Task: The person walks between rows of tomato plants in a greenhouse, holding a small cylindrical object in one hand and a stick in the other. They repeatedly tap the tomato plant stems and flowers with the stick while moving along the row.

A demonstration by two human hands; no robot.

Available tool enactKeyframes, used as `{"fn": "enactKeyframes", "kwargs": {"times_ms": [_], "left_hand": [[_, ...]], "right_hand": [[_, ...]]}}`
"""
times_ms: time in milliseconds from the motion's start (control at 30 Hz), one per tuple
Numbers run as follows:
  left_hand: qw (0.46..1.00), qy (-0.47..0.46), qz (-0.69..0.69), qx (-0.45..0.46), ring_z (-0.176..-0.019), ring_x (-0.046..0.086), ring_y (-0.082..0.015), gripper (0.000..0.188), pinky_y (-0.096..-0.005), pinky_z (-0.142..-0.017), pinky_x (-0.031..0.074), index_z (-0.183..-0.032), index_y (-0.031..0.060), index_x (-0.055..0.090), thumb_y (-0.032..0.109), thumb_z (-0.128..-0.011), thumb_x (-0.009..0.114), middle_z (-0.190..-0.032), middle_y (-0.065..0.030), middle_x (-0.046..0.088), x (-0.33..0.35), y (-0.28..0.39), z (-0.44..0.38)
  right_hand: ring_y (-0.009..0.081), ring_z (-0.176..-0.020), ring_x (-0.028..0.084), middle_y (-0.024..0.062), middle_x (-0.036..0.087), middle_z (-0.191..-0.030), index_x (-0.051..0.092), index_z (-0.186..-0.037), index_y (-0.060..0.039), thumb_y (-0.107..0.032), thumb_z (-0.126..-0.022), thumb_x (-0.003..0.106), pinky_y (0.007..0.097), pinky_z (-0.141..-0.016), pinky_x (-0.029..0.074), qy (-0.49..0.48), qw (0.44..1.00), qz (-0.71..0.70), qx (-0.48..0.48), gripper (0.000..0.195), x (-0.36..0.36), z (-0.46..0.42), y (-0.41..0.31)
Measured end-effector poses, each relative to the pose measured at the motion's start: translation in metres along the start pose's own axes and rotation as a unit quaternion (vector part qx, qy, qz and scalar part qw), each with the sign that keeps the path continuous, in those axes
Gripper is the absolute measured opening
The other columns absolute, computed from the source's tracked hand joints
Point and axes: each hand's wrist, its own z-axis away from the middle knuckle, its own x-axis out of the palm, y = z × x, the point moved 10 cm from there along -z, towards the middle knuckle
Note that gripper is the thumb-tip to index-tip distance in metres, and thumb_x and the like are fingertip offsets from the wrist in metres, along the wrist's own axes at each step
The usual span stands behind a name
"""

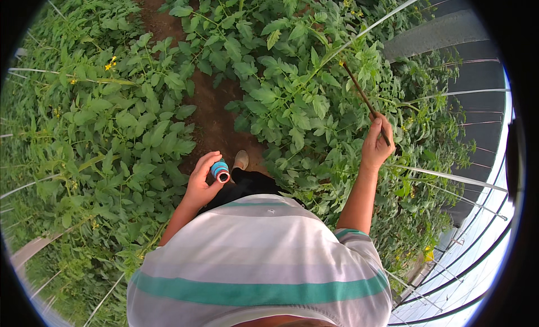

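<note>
My left hand (203, 181) is wrapped around a small bottle (220, 171) with a blue and red body and an open round mouth facing up towards me. On the right, my right hand (379, 141) grips a thin dark brown stick (360, 91) between thumb and fingers. The stick's far tip meets a small yellow flower (341, 63) on a tomato plant (294, 87), or lies very close to it; which of the two I cannot tell. Whether the stick has a brush end is too small to see.
Dense tomato plants (126, 116) stand on both sides of a narrow soil path (214, 112). White support strings (374, 25) slant up from the plants. Yellow flowers (110, 64) show at the left. A grey band (438, 34) and dark sheeting (480, 82) border the right side.
</note>
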Motion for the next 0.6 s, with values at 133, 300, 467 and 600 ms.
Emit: {"fn": "enactKeyframes", "kwargs": {"times_ms": [133,300,467,600], "left_hand": [[0.998,-0.038,-0.042,0.001,-0.127,0.053,-0.0266,0.057,-0.0360,-0.105,0.044,-0.134,0.0055,0.055,0.002,-0.080,0.073,-0.141,-0.0132,0.048,-0.006,0.019,-0.028],[0.997,-0.028,-0.065,0.024,-0.125,0.053,-0.0234,0.055,-0.0332,-0.102,0.045,-0.134,0.0040,0.054,0.002,-0.083,0.073,-0.142,-0.0131,0.048,-0.023,0.021,-0.048],[0.998,-0.021,-0.032,0.041,-0.125,0.054,-0.0220,0.055,-0.0317,-0.099,0.047,-0.134,0.0030,0.054,0.003,-0.083,0.075,-0.142,-0.0133,0.049,-0.035,0.033,-0.069],[0.995,-0.033,-0.060,0.069,-0.126,0.053,-0.0217,0.058,-0.0328,-0.100,0.047,-0.135,0.0030,0.053,0.000,-0.082,0.075,-0.144,-0.0132,0.046,-0.048,0.048,-0.108]], "right_hand": [[0.0204,-0.078,0.066,0.0155,0.068,-0.090,0.064,-0.103,0.0103,-0.007,-0.101,0.053,0.0293,-0.068,0.052,0.054,0.998,0.008,-0.038,0.021,-0.036,0.004,-0.038],[0.0239,-0.071,0.063,0.0210,0.065,-0.085,0.061,-0.095,0.0118,-0.011,-0.101,0.042,0.0314,-0.062,0.052,0.154,0.982,-0.113,0.004,0.030,-0.099,-0.004,-0.056],[0.0236,-0.074,0.065,0.0201,0.068,-0.095,0.062,-0.108,0.0107,-0.013,-0.102,0.050,0.0311,-0.070,0.052,0.050,0.965,-0.257,0.023,0.028,-0.002,-0.022,-0.078],[0.0202,-0.084,0.066,0.0175,0.070,-0.104,0.063,-0.115,0.0094,-0.005,-0.098,0.057,0.0307,-0.078,0.051,-0.055,0.960,-0.268,0.065,0.023,0.095,-0.025,-0.088]]}}
